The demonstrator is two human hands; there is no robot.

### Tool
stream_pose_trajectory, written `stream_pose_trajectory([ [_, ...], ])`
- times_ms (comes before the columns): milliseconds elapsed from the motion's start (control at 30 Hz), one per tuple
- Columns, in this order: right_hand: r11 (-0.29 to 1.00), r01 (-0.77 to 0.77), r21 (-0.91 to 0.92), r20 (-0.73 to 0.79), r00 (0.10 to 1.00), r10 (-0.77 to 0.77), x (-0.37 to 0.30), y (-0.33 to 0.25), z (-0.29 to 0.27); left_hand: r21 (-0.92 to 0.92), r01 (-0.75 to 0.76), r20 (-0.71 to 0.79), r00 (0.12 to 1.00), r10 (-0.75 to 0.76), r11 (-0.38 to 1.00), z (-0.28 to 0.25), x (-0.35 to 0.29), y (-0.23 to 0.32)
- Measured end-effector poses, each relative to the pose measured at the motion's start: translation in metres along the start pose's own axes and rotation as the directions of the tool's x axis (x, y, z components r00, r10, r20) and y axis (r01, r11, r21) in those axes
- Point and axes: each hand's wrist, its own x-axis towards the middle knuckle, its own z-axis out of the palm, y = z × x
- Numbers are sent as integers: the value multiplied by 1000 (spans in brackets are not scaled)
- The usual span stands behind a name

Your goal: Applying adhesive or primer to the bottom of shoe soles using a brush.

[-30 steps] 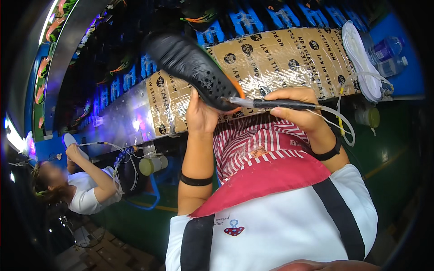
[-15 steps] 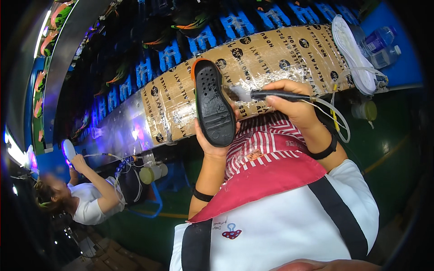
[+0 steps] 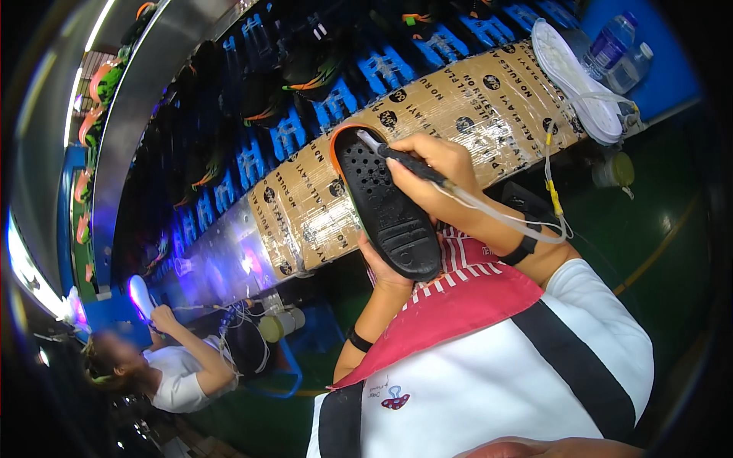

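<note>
My left hand point(image 3: 386, 269) grips a black shoe sole point(image 3: 391, 221) with an orange rim at its far end, holding it tilted over the near edge of the bench. Several small holes dot its upper half, and grooves cross the near half. In my right hand point(image 3: 441, 169) is a brush point(image 3: 412, 162) with a black handle and a thin tube running from its back end. Its pale bristles touch the sole's far end, near the orange rim. My left fingertips are partly hidden behind the sole.
Taped brown cardboard point(image 3: 321, 217) covers the bench front. Behind it stand blue racks point(image 3: 336, 105) with dark shoe uppers. A white sole point(image 3: 573, 80) and plastic bottles point(image 3: 608, 44) lie at the right. A co-worker point(image 3: 172, 359) holds a pale sole at the left.
My right hand has moved left and brought the brush from beside the sole onto its far end. The sole has shifted slightly right and toward me. The whole view has tilted a little.
</note>
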Motion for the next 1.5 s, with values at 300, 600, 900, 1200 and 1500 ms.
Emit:
stream_pose_trajectory([
  [300,978,208,8,166,964,-207,-7,11,19,304,-61,-252,957,142,951,-26,-2,2],
  [600,986,140,-93,153,980,-125,-3,-3,5,218,-58,-246,963,112,974,-20,3,4],
  [900,989,145,21,222,964,-146,-8,-13,7,471,-169,-239,921,309,866,-13,2,4],
  [1200,945,327,6,435,850,-297,-19,-3,16,382,-211,-229,922,313,900,-15,4,5],
  [1500,968,244,52,383,891,-245,-31,3,16,212,-215,-264,927,267,953,-25,1,19],
])
